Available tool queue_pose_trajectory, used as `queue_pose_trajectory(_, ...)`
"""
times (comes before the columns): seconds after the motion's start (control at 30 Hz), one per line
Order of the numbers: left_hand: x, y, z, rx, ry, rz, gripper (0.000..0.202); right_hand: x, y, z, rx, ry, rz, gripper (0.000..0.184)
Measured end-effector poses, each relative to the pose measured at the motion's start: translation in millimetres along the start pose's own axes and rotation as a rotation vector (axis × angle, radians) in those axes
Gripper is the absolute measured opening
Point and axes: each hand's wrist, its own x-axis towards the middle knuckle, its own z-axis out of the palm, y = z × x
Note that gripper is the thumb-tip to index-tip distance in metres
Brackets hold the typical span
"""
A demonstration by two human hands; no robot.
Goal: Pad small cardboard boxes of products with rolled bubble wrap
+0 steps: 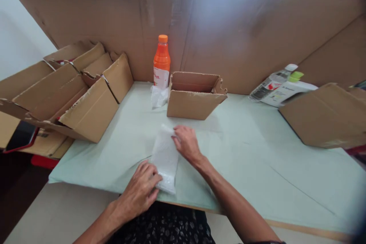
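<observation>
A strip of white bubble wrap (165, 156) lies on the pale green table cover (243, 152) near the front edge. My left hand (141, 190) pinches its near end with curled fingers. My right hand (185, 143) grips its far end, fingers closed on the edge. A small open cardboard box (194, 97) stands just beyond the wrap. An orange drink bottle (161, 61) stands upright behind it, with a crumpled white wrap piece (158, 96) at its base.
Several open cardboard boxes (71, 91) crowd the left side, with a dark phone (21, 136) on a flap. Another box (328, 116) sits at right, bottles (274, 82) lying behind it. A tall cardboard wall (228, 30) closes the back.
</observation>
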Motion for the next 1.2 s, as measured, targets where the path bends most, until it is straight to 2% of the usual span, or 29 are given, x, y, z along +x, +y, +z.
queue_pose_trajectory(0.13,7,19,-3.3,-0.178,-0.085,0.084,0.015,3,42,-22,-0.064,0.117,0.115,0.023)
queue_pose_trajectory(0.2,9,24,-8.9,-0.283,-0.107,0.105,0.010,9,57,-22,-0.082,0.130,0.159,0.023)
queue_pose_trajectory(0.27,15,25,-15.6,-0.372,-0.074,0.095,0.005,11,66,-18,-0.091,0.135,0.199,0.026)
queue_pose_trajectory(0.37,35,16,-19.4,-0.389,0.096,0.031,0.012,-1,65,-14,-0.086,0.202,0.211,0.044)
queue_pose_trajectory(0.43,53,6,-13.5,-0.316,0.194,-0.007,0.015,-17,57,-14,-0.065,0.247,0.163,0.050)
queue_pose_trajectory(0.5,69,-2,-1.3,-0.215,0.187,-0.035,0.019,-33,47,-13,-0.035,0.191,0.060,0.049)
queue_pose_trajectory(0.57,74,-3,13.2,-0.132,0.073,-0.026,0.025,-44,37,-8,-0.019,0.033,-0.055,0.049)
queue_pose_trajectory(0.67,56,6,28.6,-0.052,-0.107,0.018,0.045,-49,30,0,-0.037,-0.142,-0.136,0.054)
queue_pose_trajectory(0.77,15,18,28.7,-0.064,-0.194,0.041,0.056,-46,33,5,-0.047,-0.184,-0.143,0.060)
queue_pose_trajectory(0.87,-21,25,17.4,-0.160,-0.227,0.032,0.047,-42,38,7,-0.038,-0.212,-0.158,0.060)
queue_pose_trajectory(0.93,-34,25,9.2,-0.244,-0.184,-0.006,0.036,-41,39,8,-0.040,-0.226,-0.156,0.059)
queue_pose_trajectory(1.0,-36,21,3.9,-0.310,-0.091,-0.046,0.029,-39,39,9,-0.040,-0.231,-0.148,0.058)
queue_pose_trajectory(1.1,-21,14,2.6,-0.333,0.026,-0.036,0.027,-35,38,10,-0.008,-0.240,-0.135,0.058)
queue_pose_trajectory(1.2,0,8,6.3,-0.290,-0.023,0.013,0.029,-40,37,3,0.063,-0.210,-0.104,0.054)
